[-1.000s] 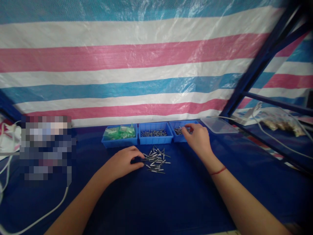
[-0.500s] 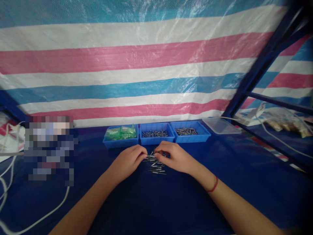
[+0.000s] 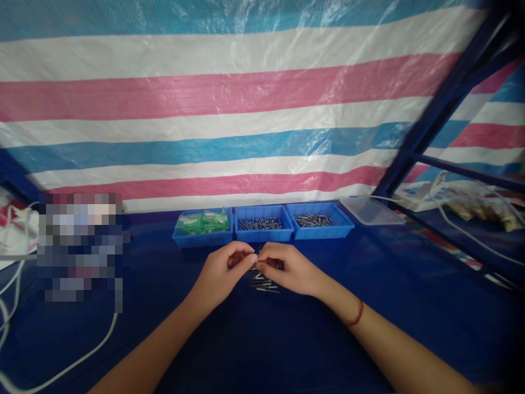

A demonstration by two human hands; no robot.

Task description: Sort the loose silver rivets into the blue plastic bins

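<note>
Head view: the left hand (image 3: 221,272) and right hand (image 3: 294,268) have come together over the rivets (image 3: 264,287) on the surface (image 3: 258,339), near side of the middle bin (image 3: 263,236), so both work one spot. Fingers curl into pinches; any grip I cannot tell.

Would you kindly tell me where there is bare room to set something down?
Bare tabletop shows between left forearm and right forearm, nearer the wearer than the metal pieces, and from the right forearm to the clear lid. It is crowded where left hand and right hand meet over the pieces, in front of the blue bins.
</note>
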